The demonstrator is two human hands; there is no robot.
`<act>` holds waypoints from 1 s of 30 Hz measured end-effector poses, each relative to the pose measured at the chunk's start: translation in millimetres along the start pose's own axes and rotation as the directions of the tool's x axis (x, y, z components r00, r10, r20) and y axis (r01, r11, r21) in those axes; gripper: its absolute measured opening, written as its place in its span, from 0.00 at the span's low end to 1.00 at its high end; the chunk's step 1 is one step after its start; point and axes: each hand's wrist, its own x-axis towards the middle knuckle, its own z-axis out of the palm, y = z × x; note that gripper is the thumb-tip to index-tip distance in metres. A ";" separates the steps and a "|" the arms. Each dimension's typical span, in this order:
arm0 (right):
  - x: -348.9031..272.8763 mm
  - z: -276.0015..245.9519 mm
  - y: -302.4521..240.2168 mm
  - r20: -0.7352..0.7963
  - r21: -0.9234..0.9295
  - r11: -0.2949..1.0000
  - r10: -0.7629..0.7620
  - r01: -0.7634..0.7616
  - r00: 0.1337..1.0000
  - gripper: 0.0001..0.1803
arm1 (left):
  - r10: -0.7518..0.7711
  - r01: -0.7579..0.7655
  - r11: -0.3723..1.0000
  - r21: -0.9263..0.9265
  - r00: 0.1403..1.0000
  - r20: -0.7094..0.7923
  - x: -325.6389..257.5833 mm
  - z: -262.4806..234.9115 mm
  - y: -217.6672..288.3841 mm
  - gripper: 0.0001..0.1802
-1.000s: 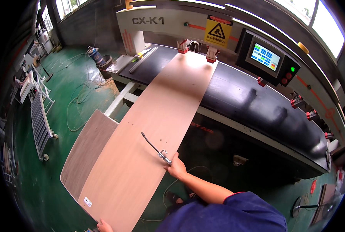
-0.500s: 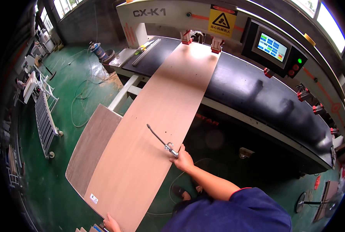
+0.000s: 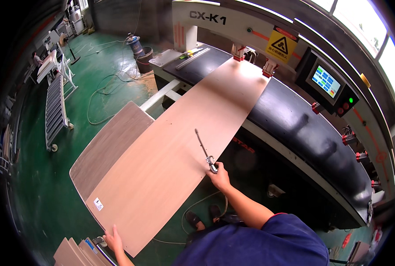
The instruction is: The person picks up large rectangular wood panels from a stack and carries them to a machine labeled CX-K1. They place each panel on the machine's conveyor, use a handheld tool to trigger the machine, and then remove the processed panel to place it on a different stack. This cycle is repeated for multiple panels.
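A long light-wood panel point(image 3: 179, 146) lies with its far end on the black bed point(image 3: 295, 128) of a large machine, under two red clamp heads point(image 3: 268, 68). My right hand point(image 3: 219, 177) grips a metal air blow gun point(image 3: 205, 151) whose thin nozzle points up over the panel's right edge. My left hand point(image 3: 114, 239) presses flat on the panel's near corner, beside a small white label point(image 3: 98, 204).
A darker wood panel point(image 3: 108, 146) lies under the light one on the left. The machine's control screen point(image 3: 326, 82) is at upper right. A wheeled roller rack point(image 3: 55, 106), hoses and a vacuum drum point(image 3: 135, 44) stand on the green floor. More boards point(image 3: 75, 252) lie near my left hand.
The view has shifted so the panel and machine sit lower and closer. My right hand with the blow gun stays at the panel's right edge; my left hand has come more fully into view on the near corner.
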 end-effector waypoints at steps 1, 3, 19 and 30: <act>6.6 2.9 10.9 -0.059 0.103 0.995 0.012 -0.005 0.998 0.23 | 0.017 -0.017 1.000 -0.025 1.000 0.020 -3.7 -6.3 8.0 0.42; 13.6 -6.7 2.0 -0.031 0.178 0.982 0.077 -0.071 0.997 0.14 | 0.027 -0.025 0.999 -0.041 0.999 0.033 -6.8 -10.9 3.4 0.42; 153.7 -185.2 -126.3 -0.310 0.489 0.864 0.039 0.124 0.950 0.19 | 0.049 -0.052 0.981 -0.189 0.999 -0.020 9.2 14.8 -33.3 0.46; 307.8 -236.3 -170.1 -0.329 0.321 0.915 -0.135 0.246 0.935 0.18 | 0.654 -0.668 0.744 -0.020 0.721 0.231 -68.5 60.4 363.2 0.47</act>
